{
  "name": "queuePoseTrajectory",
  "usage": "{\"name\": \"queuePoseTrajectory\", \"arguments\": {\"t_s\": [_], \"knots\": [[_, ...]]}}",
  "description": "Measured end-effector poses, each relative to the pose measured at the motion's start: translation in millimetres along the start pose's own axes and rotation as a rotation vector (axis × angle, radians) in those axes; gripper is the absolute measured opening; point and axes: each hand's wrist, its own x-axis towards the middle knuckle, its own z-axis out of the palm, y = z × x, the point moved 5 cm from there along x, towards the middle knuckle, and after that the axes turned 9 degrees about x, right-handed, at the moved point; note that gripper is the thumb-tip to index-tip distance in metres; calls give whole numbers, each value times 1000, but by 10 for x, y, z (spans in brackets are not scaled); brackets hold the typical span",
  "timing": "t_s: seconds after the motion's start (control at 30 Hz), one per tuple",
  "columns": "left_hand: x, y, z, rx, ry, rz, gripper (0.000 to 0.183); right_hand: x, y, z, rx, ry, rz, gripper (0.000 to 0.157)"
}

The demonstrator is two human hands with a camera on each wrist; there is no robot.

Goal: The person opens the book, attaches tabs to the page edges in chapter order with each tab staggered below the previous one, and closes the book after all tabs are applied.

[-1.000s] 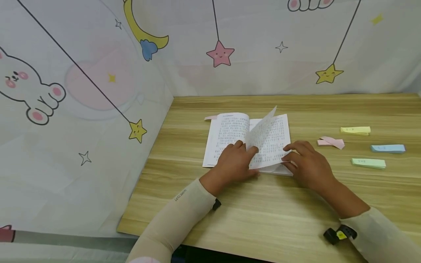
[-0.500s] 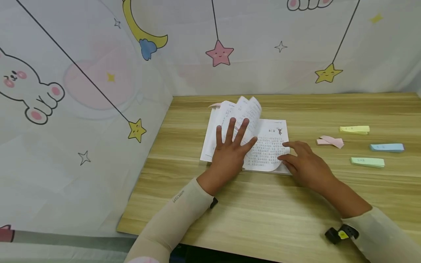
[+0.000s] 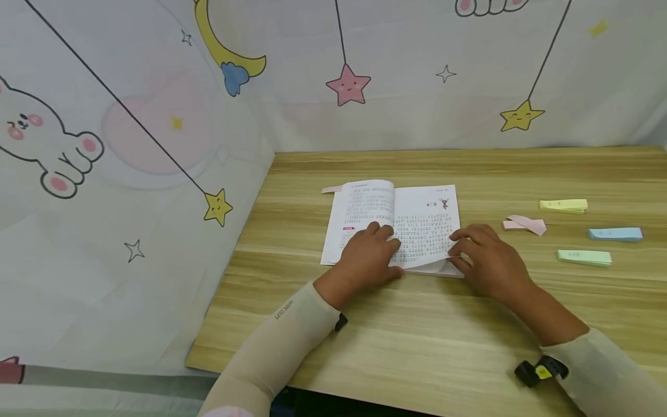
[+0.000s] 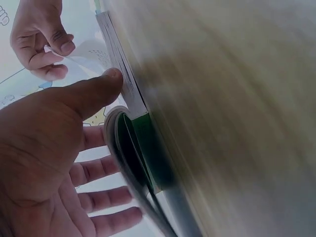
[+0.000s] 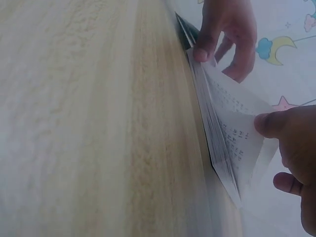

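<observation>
Four bunches of coloured paper slips lie right of the hands in the head view: yellow (image 3: 563, 205), blue (image 3: 616, 234), green (image 3: 584, 258) and crossed pink (image 3: 524, 225), set apart, presumably so each can be picked up singly. The book (image 3: 333, 243) lies parted on the wooden table (image 3: 417, 341), a pink tab (image 3: 331, 189) jutting out at its upper left, likely as a place marker. The left hand (image 3: 363, 258) rests low by the spine, probably weighing down the left pages; the right hand (image 3: 490, 260) pinches the right-hand page (image 3: 424, 237) by its lower outer edge.

From the left wrist, that hand's fingers lie extended and apart along the bowed pages, seemingly steadying rather than gripping. A green cover (image 4: 153, 153) shows underneath.

From the right wrist, the thumb (image 5: 271, 124) presses the raised leaf, apparently keeping it clear of the page block (image 5: 212, 123). How the farther fingers curl, I cannot tell.
</observation>
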Motion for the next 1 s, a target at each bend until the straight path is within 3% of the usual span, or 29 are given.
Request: {"name": "queuePoseTrajectory", "arguments": {"t_s": [0.13,0.4,0.6,0.83,1.0], "knots": [[-13,-13,29,-15,-40,-23,44,-39,28,18,8,-58,42,22],[-52,-51,72,-50,-79,-61,48,-197,113,84,25,-255,98,13],[-63,-72,112,-103,-99,-40,46,-299,251,-19,12,-261,139,14],[-78,-96,91,-159,-135,-7,45,-443,923,-524,-79,-155,474,22],[-76,-114,87,-196,-145,-11,44,-503,1485,-818,-177,-87,635,28]]}}
